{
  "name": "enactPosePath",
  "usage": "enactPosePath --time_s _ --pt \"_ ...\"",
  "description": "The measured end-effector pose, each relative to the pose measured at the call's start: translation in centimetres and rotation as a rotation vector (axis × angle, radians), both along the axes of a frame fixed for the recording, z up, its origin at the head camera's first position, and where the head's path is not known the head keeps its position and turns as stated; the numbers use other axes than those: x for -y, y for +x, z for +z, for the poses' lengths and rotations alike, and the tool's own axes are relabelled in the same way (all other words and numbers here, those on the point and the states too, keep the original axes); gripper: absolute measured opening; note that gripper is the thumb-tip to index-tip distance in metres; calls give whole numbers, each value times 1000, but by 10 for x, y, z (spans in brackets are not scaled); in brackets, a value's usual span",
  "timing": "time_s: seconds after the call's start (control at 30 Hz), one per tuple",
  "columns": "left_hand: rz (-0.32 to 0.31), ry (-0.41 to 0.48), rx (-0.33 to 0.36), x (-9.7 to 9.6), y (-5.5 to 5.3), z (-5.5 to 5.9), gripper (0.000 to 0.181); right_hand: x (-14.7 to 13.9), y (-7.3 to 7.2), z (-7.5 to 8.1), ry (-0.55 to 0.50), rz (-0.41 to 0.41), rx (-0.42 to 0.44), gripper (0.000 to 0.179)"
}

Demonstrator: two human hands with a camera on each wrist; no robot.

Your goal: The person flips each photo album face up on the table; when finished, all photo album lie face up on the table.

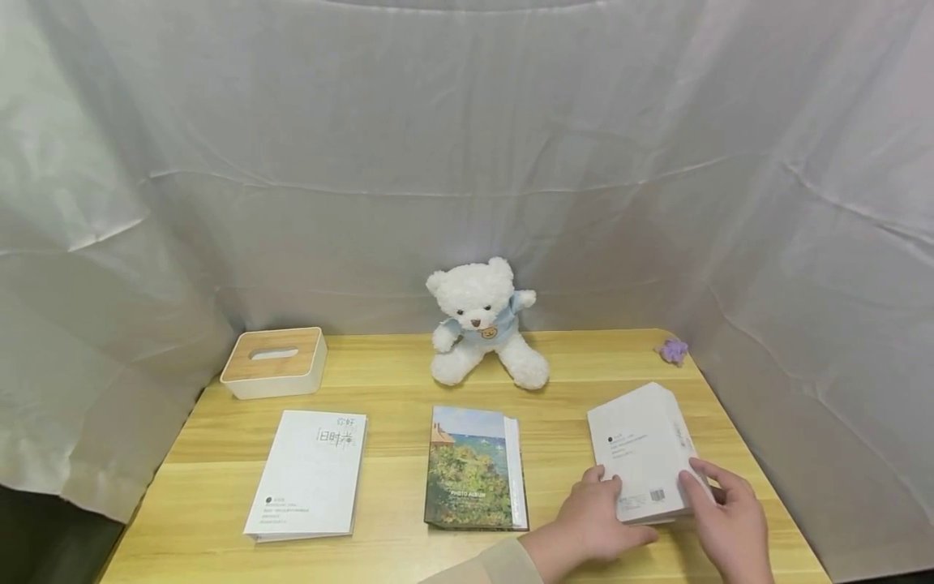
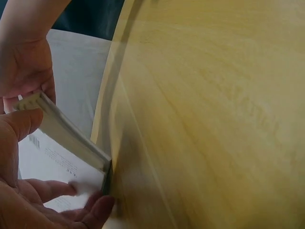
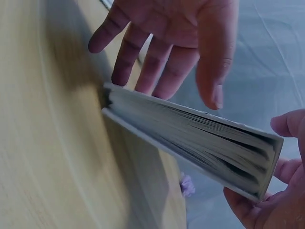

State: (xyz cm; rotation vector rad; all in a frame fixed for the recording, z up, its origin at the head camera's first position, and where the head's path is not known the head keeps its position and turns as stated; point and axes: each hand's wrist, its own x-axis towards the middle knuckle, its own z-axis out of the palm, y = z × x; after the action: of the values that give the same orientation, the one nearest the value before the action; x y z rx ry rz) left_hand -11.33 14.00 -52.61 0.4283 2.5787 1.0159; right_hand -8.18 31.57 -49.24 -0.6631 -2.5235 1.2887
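Observation:
A thick white album (image 1: 636,462) with small print and a barcode on its cover is at the right side of the wooden table. My right hand (image 1: 735,519) grips its spine near the front corner, thumb on the upper cover and fingers underneath. Fairly straight fingers of my left hand (image 1: 594,517) touch the cover at the left, with the thumb apart from it. Seen from the right wrist, the album (image 3: 190,138) stands tilted with its page edges showing. In the left wrist view, the left hand (image 2: 28,195) spreads over the printed cover.
A painted-cover photo album (image 1: 470,478) lies mid-table, and another white album (image 1: 306,478) lies at the left. Behind them sit a white teddy bear (image 1: 477,324) and a wooden-topped tissue box (image 1: 248,370). A small purple item (image 1: 673,350) lies at the back right corner. Grey curtains (image 1: 467,162) surround the table.

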Motion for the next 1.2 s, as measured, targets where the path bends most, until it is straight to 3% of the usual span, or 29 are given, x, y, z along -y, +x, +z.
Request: enactPosePath --time_s 0.17,0.37,0.6,0.9,1.2 --pt "-15 60 14 2 -1 -2 79 4 1 8 -38 -20 24 50" --pt "46 106 68 1 2 -1 74 8 1 9 -44 -12 -31 51" --pt "90 97 66 0 2 4 76 6 1 8 -49 -21 -62 56" --pt "130 224 -41 -1 4 9 75 12 1 8 -149 1 -112 53" --pt "150 267 -11 1 1 19 73 17 0 7 -183 15 -138 46"
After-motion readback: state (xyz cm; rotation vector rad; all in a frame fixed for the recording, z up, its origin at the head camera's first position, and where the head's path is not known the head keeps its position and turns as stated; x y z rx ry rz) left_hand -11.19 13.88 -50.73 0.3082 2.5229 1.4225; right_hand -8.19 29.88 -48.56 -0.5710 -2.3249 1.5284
